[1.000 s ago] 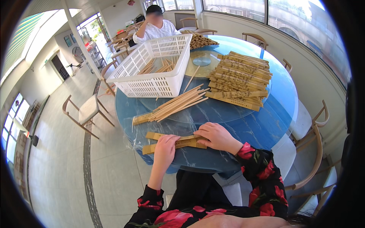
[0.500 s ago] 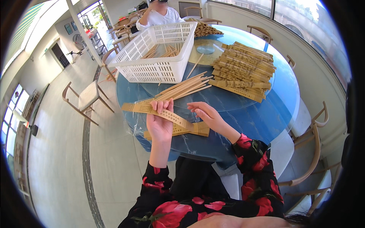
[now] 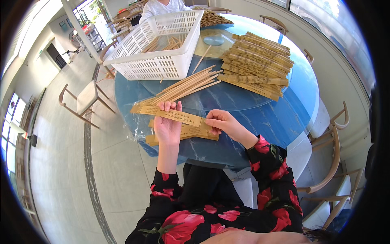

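My left hand [image 3: 167,129] is palm up, its fingers curled over a long tan printed paper chopstick sleeve [image 3: 187,117]. The right end of that sleeve is pinched between the thumb and fingers of my right hand [image 3: 224,123]. Below it, more flat sleeves [image 3: 209,135] lie on the table near its front edge, partly covered by my left hand. Just beyond my hands is a loose bunch of pale wooden chopsticks [image 3: 191,84]. A tall pile of tan sleeves [image 3: 260,61] sits to the right.
A white slotted plastic basket [image 3: 152,69] holding more sticks stands at the back left of the round blue table [image 3: 260,118]. Another brown pile [image 3: 213,19] lies farther back. A person in white [image 3: 158,9] is across the table. Wooden chairs [image 3: 87,97] surround it.
My right hand has closed from a loose, apart pose onto the right end of the sleeve. The sleeve looks flatter and straighter. My view has shifted slightly.
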The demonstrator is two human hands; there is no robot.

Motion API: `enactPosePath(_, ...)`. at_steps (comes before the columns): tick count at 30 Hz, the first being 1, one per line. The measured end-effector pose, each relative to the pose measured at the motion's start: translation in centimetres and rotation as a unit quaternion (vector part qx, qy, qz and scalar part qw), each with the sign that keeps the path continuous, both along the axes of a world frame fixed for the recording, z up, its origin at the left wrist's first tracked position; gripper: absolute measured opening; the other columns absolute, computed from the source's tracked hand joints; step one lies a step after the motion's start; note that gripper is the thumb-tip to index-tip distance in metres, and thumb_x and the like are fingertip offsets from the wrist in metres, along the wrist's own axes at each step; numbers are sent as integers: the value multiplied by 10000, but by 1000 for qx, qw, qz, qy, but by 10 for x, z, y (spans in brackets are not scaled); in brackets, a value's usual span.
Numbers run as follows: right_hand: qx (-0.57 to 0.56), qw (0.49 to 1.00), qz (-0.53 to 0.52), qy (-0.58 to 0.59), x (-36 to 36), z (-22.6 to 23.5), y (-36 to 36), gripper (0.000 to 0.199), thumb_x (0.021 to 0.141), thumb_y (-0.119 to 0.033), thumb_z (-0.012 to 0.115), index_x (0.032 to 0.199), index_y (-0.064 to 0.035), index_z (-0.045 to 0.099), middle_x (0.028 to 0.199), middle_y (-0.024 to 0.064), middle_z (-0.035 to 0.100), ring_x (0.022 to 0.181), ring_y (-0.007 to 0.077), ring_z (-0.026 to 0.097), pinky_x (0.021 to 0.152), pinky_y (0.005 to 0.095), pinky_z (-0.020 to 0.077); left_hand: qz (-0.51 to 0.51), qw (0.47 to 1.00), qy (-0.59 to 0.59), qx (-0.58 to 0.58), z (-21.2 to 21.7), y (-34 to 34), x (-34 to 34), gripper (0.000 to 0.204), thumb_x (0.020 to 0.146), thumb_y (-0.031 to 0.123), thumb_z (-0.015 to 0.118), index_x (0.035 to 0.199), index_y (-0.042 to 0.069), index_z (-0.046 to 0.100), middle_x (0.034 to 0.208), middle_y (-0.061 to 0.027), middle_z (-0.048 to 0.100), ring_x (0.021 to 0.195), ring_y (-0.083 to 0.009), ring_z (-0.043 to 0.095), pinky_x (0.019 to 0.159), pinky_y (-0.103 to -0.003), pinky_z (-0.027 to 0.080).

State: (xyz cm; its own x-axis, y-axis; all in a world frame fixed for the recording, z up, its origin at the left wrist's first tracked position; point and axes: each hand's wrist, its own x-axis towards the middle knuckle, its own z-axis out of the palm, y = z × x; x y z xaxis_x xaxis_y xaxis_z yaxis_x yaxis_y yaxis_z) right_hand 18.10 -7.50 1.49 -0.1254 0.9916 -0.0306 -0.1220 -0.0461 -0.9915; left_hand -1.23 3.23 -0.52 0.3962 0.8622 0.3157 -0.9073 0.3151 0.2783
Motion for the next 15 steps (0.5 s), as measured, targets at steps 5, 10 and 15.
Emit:
enactPosePath(5,-82,986,26,139,8,-2,0,230,1023,-281,594,887,-97,619,718,-23,598,615,44,556,532,180,374,-10,939,291,185,-12,-31,-2,240,950,47,642,1188,55,607,1218,-48,555,1082,-143,555,967,-302,446)
enactPosePath(10,-110,987,52,103,8,-5,-1,246,1034,-286,565,916,-83,639,741,7,628,630,60,574,526,192,396,45,900,348,258,-28,-33,4,92,943,15,678,1029,31,647,1070,-55,595,900,-110,577,795,-234,473)
enactPosePath(15,-74,996,5,46,-2,4,-6,294,1039,-257,526,1109,-4,657,807,43,679,646,80,599,559,197,445,66,922,366,105,-31,-43,-1,64,990,65,654,1029,71,603,904,-15,622,740,-81,582,663,-228,480)
